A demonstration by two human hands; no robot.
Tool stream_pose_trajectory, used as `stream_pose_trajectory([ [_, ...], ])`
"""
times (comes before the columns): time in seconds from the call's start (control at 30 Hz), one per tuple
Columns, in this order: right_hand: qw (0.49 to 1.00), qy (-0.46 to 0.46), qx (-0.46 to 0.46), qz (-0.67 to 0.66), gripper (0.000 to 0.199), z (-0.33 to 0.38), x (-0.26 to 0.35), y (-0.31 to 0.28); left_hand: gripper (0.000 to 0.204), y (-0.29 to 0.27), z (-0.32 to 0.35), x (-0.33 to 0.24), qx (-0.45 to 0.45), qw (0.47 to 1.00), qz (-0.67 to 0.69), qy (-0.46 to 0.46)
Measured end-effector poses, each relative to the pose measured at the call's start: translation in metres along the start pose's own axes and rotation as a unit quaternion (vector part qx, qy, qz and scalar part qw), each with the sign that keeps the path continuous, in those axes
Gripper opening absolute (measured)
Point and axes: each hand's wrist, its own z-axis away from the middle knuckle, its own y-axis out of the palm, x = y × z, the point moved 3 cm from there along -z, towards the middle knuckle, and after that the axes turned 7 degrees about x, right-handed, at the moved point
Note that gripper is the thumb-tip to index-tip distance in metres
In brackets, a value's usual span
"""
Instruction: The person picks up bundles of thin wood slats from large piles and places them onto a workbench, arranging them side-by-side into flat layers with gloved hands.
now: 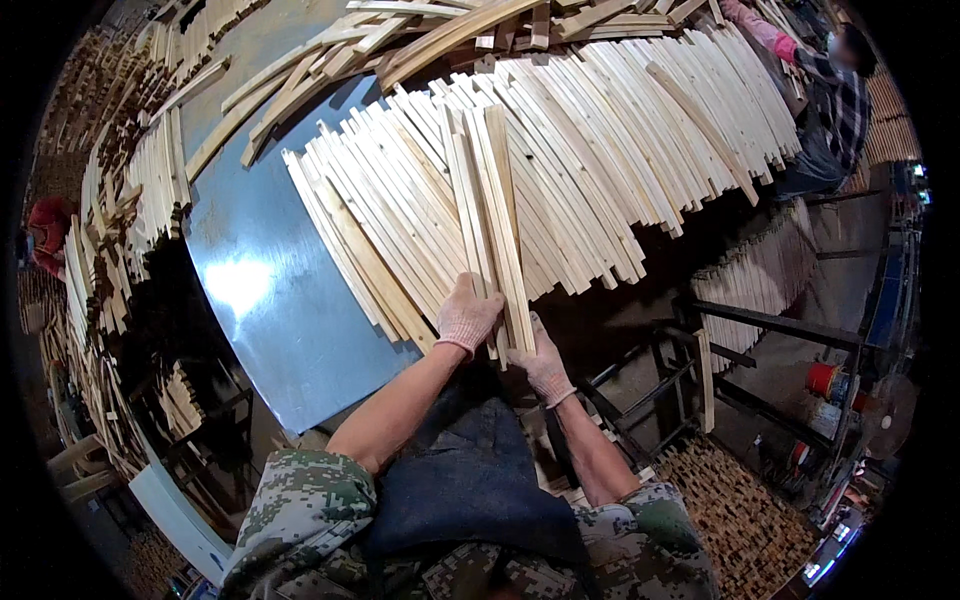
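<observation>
Both my hands wear pale work gloves. My left hand point(469, 314) is closed round the near part of a few long wooden strips point(472, 220). Just to its right, my right hand point(543, 362) grips the near end of another light wooden strip point(511, 260). The held strips point away from me, their far ends over a wide row of similar wooden strips point(600, 150) lying side by side on the table. Parts of the fingers are hidden behind the wood.
A shiny blue-grey tabletop point(290, 310) shows at left. Loose curved wood pieces point(440, 40) lie along the far side. A person in a checked shirt point(838, 100) stands at far right. Black metal frames point(770, 320) and a stack of wood ends point(735, 490) are at lower right.
</observation>
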Motion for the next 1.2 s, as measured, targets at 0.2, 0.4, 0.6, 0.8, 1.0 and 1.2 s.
stream_pose_trajectory([
  [0.2, 0.983, 0.039, 0.055, 0.170, 0.090, 0.001, 0.026, 0.011, 0.067, 0.012, -0.003, 0.009, -0.061, 0.994, 0.088, 0.036],
  [0.4, 0.970, -0.078, 0.014, 0.228, 0.064, -0.008, -0.017, 0.003, 0.083, 0.008, -0.009, -0.023, -0.017, 0.997, 0.062, -0.029],
  [0.6, 0.960, 0.210, -0.012, -0.186, 0.033, -0.014, -0.009, -0.002, 0.075, 0.008, -0.011, -0.030, -0.037, 0.998, 0.025, -0.046],
  [0.8, 0.857, -0.109, -0.156, 0.478, 0.025, -0.012, 0.002, -0.009, 0.071, 0.003, -0.010, -0.031, -0.020, 0.999, 0.038, -0.032],
  [1.0, 0.903, -0.114, -0.172, 0.378, 0.030, 0.009, 0.015, -0.010, 0.087, 0.001, -0.002, -0.029, -0.025, 0.998, 0.044, 0.025],
  [1.2, 0.965, -0.073, -0.062, 0.245, 0.041, -0.008, 0.005, -0.040, 0.066, -0.013, -0.017, 0.022, 0.176, 0.948, 0.260, 0.053],
])
